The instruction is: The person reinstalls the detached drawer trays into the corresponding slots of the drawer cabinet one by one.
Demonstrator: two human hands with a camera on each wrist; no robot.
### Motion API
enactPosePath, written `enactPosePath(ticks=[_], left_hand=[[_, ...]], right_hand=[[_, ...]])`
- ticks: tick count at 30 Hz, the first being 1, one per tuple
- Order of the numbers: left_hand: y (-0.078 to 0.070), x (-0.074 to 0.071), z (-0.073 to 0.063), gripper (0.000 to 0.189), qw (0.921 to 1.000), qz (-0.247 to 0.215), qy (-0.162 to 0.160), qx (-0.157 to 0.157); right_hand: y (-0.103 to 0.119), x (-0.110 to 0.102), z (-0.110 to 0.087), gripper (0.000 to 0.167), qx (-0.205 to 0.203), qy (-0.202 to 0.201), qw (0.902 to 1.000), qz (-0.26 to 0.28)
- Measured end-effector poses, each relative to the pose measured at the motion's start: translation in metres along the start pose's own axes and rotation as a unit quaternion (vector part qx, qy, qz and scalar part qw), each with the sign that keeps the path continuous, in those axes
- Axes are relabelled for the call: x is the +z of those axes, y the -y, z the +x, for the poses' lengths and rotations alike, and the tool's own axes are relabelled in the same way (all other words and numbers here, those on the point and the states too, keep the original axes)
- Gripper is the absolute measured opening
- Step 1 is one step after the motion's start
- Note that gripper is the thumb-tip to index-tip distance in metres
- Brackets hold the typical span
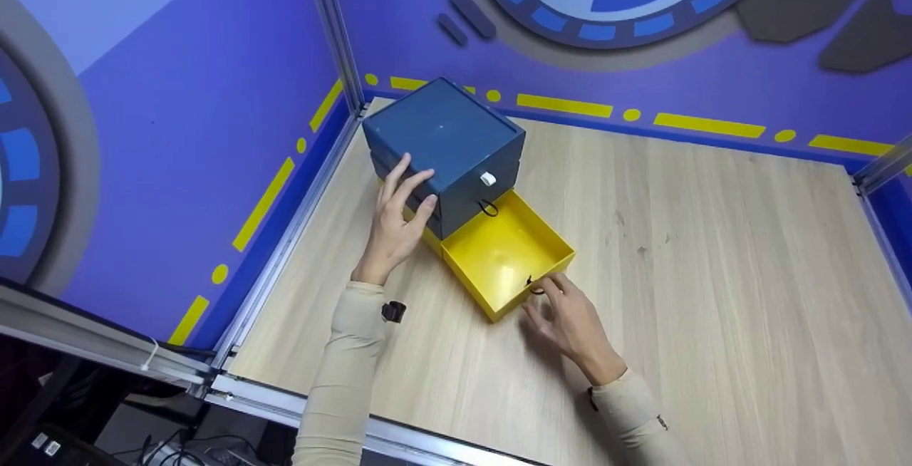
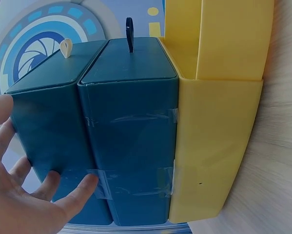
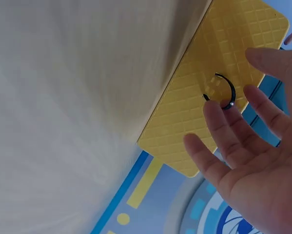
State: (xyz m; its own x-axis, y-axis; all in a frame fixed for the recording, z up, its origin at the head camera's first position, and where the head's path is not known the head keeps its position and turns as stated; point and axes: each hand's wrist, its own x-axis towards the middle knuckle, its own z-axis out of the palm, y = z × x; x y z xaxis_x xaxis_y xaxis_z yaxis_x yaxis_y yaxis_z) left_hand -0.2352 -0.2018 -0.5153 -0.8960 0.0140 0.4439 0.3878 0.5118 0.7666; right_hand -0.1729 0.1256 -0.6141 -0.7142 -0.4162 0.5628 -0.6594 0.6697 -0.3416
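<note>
The yellow drawer (image 1: 507, 256) sits pulled out of the bottom of a small drawer chest (image 1: 445, 149), a little left of the middle of the head view, on the wooden desk (image 1: 712, 252). Its open tray points toward the lower right of the frame, and its inside looks bare and glossy. The drawer front carries a fine grid pattern, plain in the right wrist view, and a thin black loop pull (image 3: 223, 92) hangs from its middle.

The right hand (image 1: 570, 320) lies just below and to the right of the drawer front, fingers spread and relaxed. Its fingertips (image 3: 211, 109) reach the loop pull: they are at it or just touching it, but nothing shows them curled round it.

The chest itself is dark blue, with two upper drawers closed above the yellow one. The top drawer has a small white pull (image 1: 488, 179); the middle one has a black loop (image 1: 488, 208). In the left wrist view, clear tape (image 2: 131, 119) runs across the side of the blue cases, and the yellow shell shows beside them.

The left hand (image 1: 399, 220) rests on the chest's left side, toward the left of centre in the head view, fingers straight and laid flat against the blue wall, thumb near the front edge.

Both forearms wear beige sleeves (image 1: 349, 373). Purple walls with yellow dashes enclose the desk.
</note>
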Motion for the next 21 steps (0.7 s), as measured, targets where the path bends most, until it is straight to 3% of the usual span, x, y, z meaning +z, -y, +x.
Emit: enactPosePath(ticks=[21], left_hand=[[-0.001,-0.001,0.000,0.042,0.9999,0.005,0.010,-0.002]], right_hand=[[-0.001,0.013,0.020,0.029,0.020,-0.018,0.9996,-0.004]])
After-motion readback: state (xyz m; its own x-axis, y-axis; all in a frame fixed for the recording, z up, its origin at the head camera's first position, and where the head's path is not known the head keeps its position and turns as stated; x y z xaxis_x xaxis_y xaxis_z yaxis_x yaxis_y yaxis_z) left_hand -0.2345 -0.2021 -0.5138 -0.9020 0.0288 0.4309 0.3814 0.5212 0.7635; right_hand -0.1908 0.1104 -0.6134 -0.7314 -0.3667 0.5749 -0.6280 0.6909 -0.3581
